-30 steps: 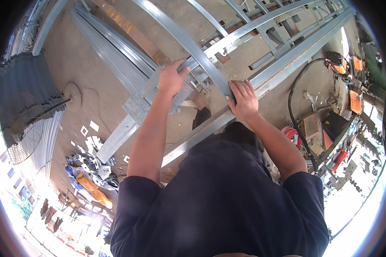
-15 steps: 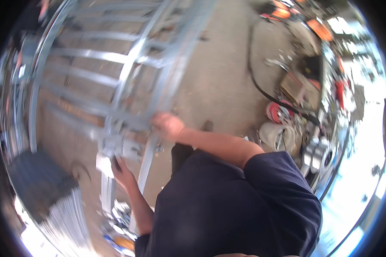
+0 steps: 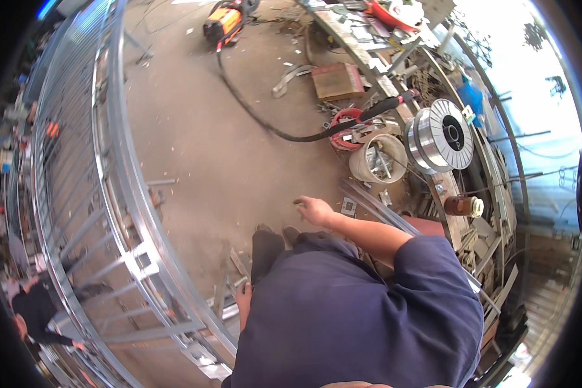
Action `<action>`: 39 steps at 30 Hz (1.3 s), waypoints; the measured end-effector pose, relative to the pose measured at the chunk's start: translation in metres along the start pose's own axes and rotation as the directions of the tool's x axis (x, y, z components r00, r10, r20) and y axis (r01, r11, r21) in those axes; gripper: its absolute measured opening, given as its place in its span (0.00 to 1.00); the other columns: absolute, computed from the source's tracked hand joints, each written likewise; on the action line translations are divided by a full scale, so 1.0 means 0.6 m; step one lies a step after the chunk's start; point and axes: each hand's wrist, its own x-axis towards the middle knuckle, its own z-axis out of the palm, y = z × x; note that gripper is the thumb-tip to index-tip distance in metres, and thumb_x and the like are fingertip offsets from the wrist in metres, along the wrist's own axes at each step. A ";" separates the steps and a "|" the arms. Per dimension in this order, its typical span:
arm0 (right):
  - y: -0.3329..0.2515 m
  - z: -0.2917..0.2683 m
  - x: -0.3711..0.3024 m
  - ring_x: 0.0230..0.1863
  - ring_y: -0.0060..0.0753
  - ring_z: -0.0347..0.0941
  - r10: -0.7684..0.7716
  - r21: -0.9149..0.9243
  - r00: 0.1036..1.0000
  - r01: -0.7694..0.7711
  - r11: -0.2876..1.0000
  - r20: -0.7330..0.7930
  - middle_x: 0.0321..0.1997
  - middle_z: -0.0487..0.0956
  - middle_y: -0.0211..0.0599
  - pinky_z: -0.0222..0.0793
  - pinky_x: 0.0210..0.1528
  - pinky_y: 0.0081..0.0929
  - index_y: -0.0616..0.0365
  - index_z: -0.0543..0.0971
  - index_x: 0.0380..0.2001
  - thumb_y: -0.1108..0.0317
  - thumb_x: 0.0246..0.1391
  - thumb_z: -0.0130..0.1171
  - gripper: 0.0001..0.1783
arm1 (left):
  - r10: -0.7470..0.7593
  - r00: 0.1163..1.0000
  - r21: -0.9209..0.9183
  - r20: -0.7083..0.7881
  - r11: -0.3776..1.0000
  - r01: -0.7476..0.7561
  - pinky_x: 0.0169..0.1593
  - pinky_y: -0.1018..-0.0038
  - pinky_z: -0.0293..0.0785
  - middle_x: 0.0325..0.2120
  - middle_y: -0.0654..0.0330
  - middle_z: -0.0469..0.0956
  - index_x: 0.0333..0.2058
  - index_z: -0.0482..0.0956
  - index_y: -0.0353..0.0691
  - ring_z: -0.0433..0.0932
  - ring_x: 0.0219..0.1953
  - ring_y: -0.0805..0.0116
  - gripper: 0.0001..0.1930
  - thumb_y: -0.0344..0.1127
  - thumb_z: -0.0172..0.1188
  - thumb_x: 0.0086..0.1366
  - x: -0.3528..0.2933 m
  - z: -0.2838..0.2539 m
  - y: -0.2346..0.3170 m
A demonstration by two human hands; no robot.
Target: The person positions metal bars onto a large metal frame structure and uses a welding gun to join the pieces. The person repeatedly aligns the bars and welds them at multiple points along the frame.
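Observation:
My right hand [image 3: 314,211] hangs in front of me over the concrete floor, fingers loosely bent and apart, touching nothing. A square metal plate with a hole [image 3: 348,206] lies on the floor to its right. Low at my left side, my left hand [image 3: 243,299] is partly hidden by my body, so whether it holds anything does not show. Along the left runs a long welded metal frame [image 3: 136,194] with many crossbars. A bright square plate with an opening [image 3: 154,261] sits on its near rail.
At the right, a cluttered bench carries large wire spools [image 3: 433,137] and a brown jar [image 3: 460,205]. A white bucket of scrap [image 3: 361,169], a cardboard box [image 3: 333,83] and a dark hose [image 3: 265,129] are beside it. Another person [image 3: 37,310] works beyond the frame.
My view has swung right, from the frame toward the bench. My right hand has left the frame area; my left hand, earlier at a rail end with a dark object, is now down at my side.

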 end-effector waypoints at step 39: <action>0.867 -1.098 0.557 0.24 0.33 0.73 0.766 0.857 0.640 -0.359 0.369 -0.061 0.27 0.78 0.31 0.70 0.27 0.35 0.55 0.83 0.39 0.45 0.62 0.61 0.22 | -0.408 0.906 0.735 -0.113 0.579 0.353 0.56 0.54 0.76 0.47 0.41 0.83 0.50 0.85 0.39 0.80 0.54 0.40 0.29 0.57 0.64 0.61 0.180 0.257 0.712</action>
